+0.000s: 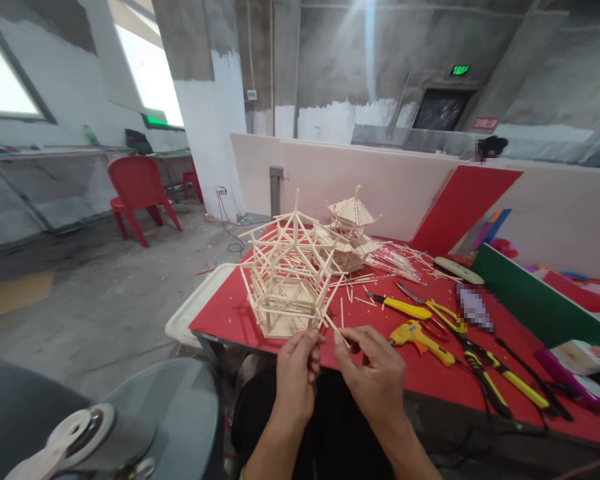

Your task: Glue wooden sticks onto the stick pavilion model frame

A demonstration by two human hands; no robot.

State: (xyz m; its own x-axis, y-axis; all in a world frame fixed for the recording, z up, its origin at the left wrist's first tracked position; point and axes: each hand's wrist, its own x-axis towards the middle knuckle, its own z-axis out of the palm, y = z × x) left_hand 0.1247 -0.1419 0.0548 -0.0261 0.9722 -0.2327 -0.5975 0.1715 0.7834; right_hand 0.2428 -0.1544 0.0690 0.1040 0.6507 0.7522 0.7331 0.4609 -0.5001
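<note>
A tall open frame of thin wooden sticks [287, 277] stands near the front edge of the red table [220, 313]. My left hand [295, 377] and my right hand [375, 377] are raised side by side just in front of it, fingers pinched together. Both pinch a thin wooden stick [336, 328] that slants up toward the frame's lower right corner. Behind the frame stands a smaller stick pagoda [351, 230] with a pointed roof.
Loose sticks [395, 263] lie scattered behind. A yellow glue gun [420, 339], yellow-handled cutters [403, 307] and pliers [485, 380] lie to the right. A red panel [460, 207] leans at the back. A red chair [135, 190] stands far left; a grey round stool [175, 413] is near left.
</note>
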